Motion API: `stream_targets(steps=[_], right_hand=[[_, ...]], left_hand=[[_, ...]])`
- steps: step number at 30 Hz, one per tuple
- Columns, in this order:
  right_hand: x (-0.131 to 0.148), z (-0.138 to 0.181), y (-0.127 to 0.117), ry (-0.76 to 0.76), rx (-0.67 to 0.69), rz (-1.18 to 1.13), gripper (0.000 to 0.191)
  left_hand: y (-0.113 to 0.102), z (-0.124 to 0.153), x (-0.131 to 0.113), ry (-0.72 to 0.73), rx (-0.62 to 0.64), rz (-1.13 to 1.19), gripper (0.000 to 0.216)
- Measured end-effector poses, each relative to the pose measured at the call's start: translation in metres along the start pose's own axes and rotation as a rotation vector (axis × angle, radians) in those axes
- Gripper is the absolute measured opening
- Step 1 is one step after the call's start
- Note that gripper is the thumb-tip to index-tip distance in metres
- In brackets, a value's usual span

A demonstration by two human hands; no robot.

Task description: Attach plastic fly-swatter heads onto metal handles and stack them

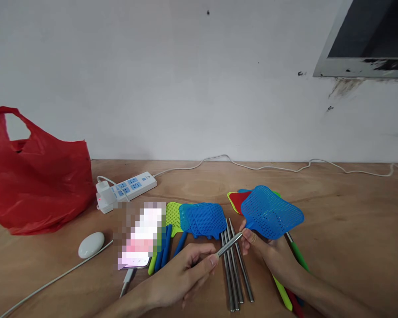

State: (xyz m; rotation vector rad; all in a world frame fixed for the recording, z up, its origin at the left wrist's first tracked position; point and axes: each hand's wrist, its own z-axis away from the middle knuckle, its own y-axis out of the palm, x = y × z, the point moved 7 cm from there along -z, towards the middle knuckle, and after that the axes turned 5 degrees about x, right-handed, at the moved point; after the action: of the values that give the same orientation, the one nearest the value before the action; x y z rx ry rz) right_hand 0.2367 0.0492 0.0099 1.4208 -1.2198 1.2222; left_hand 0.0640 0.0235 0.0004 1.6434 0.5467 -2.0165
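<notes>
The left hand [182, 274], low and centre in the frame, pinches a metal rod [228, 245] between thumb and fingertips, closed tight around its lower end. The rod slants up to the right, and its far tip meets the neck of a blue swatter head [272, 213]. The right hand [272, 256], just right of centre, holds that neck between closed thumb and forefinger, with the mesh tilted up above the table [351, 221].

Directly under the held rod lie loose steel rods [235, 278], side by side and running toward the bottom edge. Under the right wrist lie finished swatters, whose green and red handles [283, 293] poke out toward the lower right. Behind the raised head sits a red swatter head [238, 201]. Left of centre is a stack of blue heads [202, 219] with a yellow-green head [173, 215] beside it, and blue handles [166, 248] lie below them.

Further left are a blurred phone [141, 240], a white oval device [91, 244], a power strip [132, 185] and, at the left edge, a red plastic bag [36, 176].
</notes>
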Motion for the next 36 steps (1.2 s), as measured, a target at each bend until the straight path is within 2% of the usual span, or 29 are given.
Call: stream_targets(steps=[3, 6, 8, 12, 15, 17, 20, 23, 27, 29, 32, 36], right_hand=[[-0.003, -0.006, -0.007, -0.003, -0.045, -0.066, 0.033], [-0.004, -0.010, -0.027, -0.022, -0.161, -0.131, 0.035], [-0.007, -0.011, -0.036, -0.007, -0.186, -0.137, 0.034], [-0.007, -0.009, -0.038, 0.036, -0.160, -0.163, 0.031], [-0.003, -0.009, -0.036, 0.080, -0.163, -0.252, 0.036], [-0.002, -0.010, -0.038, 0.090, -0.199, -0.312, 0.040], [-0.003, -0.011, -0.047, 0.084, -0.281, -0.302, 0.042], [-0.005, -0.014, -0.053, 0.057, -0.320, -0.247, 0.044], [-0.008, -0.019, -0.046, 0.041, -0.301, -0.268, 0.047], [-0.014, -0.018, -0.036, 0.101, -0.287, -0.249, 0.048], [-0.030, -0.011, -0.016, 0.267, -0.220, -0.235, 0.051], [-0.036, -0.006, -0.003, 0.283, -0.180, -0.247, 0.054]], left_hand=[[-0.004, 0.003, 0.000, -0.018, -0.005, 0.013, 0.042], [-0.009, 0.009, 0.003, -0.068, -0.038, 0.000, 0.044], [-0.010, 0.015, 0.006, -0.108, -0.052, -0.059, 0.044], [-0.012, 0.021, 0.006, -0.131, -0.085, -0.185, 0.045], [-0.014, 0.024, 0.001, -0.092, -0.127, -0.315, 0.046], [-0.018, 0.028, -0.003, -0.076, -0.182, -0.408, 0.046], [-0.025, 0.035, -0.001, -0.128, -0.256, -0.500, 0.044], [-0.024, 0.038, 0.000, -0.152, -0.235, -0.551, 0.043], [-0.021, 0.033, -0.003, -0.124, -0.200, -0.552, 0.043], [-0.021, 0.030, -0.004, -0.133, -0.213, -0.546, 0.042], [-0.018, 0.025, -0.006, -0.149, -0.217, -0.563, 0.040], [-0.015, 0.021, -0.009, -0.143, -0.198, -0.570, 0.039]])
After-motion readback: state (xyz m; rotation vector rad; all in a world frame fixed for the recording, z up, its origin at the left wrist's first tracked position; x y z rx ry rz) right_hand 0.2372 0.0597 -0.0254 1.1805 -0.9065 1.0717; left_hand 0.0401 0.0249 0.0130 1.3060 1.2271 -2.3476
